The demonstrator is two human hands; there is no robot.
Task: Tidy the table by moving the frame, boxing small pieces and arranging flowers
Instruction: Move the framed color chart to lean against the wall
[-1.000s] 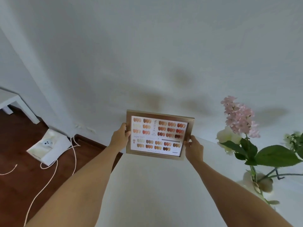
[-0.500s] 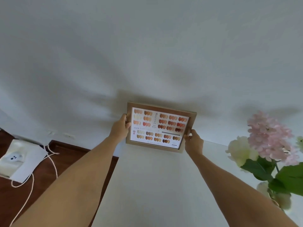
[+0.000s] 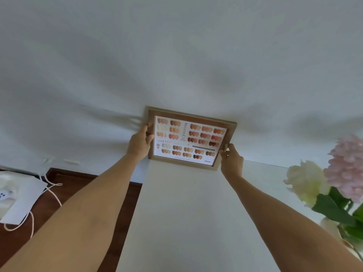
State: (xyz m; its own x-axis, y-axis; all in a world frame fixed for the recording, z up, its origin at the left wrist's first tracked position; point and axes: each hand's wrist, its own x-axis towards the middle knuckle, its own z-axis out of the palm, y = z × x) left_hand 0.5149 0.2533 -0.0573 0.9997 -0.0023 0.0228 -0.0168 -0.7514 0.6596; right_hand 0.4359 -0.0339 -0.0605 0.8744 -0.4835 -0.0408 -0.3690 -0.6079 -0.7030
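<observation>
- at the far end of the white table [image 3: 188, 213], up against the wall [image 3: 176, 55], i hold the frame [image 3: 191, 138] with both arms stretched out in front of me.
- the frame has a wooden-looking border and shows a printed chart of small colour swatches in rows, oranges, reds, browns and a few pale ones, with some lettering i can only partly read.
- it sits tilted, its right side lower than its left, and its bottom edge is at or just above the table's back edge; i cannot tell whether it touches the table or the wall.
- my left hand [image 3: 139, 143] is closed on the frame's left edge, thumb on the front border and fingers wrapped behind.
- my right hand [image 3: 230, 160] grips the lower right corner, thumb on the front, fingers curled around the side.
- the frame throws a soft shadow on the wall to its left.
- to my right, near the table's edge, stand the flowers: a cream-white bloom [image 3: 305, 182] and just beside it a pink cluster [image 3: 346, 167], with broad green leaves [image 3: 332, 211] beneath them; what they stand in is mostly cut off from view.
- to my left, down on the dark wooden floor [image 3: 64, 193], lies a white paper bag [image 3: 21, 197] with pale rope handles [image 3: 52, 191], well apart from the table.
</observation>
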